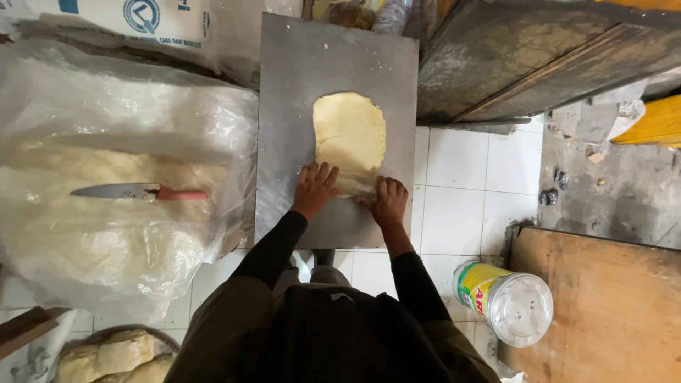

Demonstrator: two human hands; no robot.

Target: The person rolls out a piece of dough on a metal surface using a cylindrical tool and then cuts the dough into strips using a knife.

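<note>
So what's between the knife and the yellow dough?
In the head view, crinkly clear plastic and bare grey board lie between the knife and the dough sheet.
</note>
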